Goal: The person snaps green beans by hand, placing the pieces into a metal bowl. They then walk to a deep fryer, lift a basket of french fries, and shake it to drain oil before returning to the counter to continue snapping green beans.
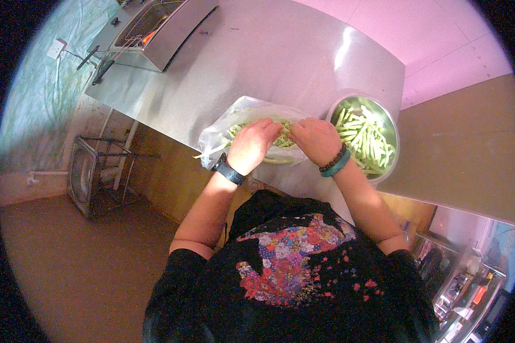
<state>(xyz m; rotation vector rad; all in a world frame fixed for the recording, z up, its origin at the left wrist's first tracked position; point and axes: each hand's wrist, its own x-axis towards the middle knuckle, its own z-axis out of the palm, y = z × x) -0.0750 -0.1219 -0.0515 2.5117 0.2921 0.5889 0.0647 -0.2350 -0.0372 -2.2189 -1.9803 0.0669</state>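
My left hand, with a dark watch on the wrist, is bent over a clear plastic bag on the metal counter. Green beans lie in and on the bag. My right hand, wearing beaded bracelets, is close beside it, and the fingertips of both hands nearly meet above the beans. What lies between the fingertips is too small to tell. Right of my right hand stands a round steel bowl holding many pieces of green bean. One long bean sticks out at the bag's left end.
The stainless steel counter stretches ahead. A metal fryer-like appliance with wire baskets stands at its far left. A brown surface adjoins at the right. On the floor at left is a metal frame stand; shelving with utensils is at lower right.
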